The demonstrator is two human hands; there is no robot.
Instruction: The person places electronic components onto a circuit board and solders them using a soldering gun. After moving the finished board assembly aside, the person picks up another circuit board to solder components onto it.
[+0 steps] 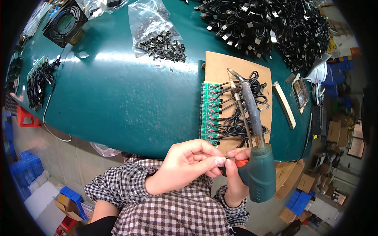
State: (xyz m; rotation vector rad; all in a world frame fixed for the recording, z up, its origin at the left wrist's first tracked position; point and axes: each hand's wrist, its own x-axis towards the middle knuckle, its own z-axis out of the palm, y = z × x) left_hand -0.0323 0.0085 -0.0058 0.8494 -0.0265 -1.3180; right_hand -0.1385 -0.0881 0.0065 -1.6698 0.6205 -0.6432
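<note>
My right hand (236, 173) grips a green soldering gun (260, 169) with an orange trigger, its long dark barrel and thin rod pointing up over the table. My left hand (189, 161) pinches something very small at its fingertips, right against the right thumb near the gun's trigger; what it holds is too small to tell. Just beyond the hands a green circuit-board strip (207, 114) lies on a brown cardboard sheet (220, 67), with several black cables (240, 114) running out of it.
The dark green table (118, 98) carries a big heap of black cables (271, 27) at the far right, a plastic bag of small dark connectors (161, 43), a black fan (65, 23), more boards with wires (39, 82) at left and a wooden strip (284, 104). Cardboard boxes and blue crates stand on the floor.
</note>
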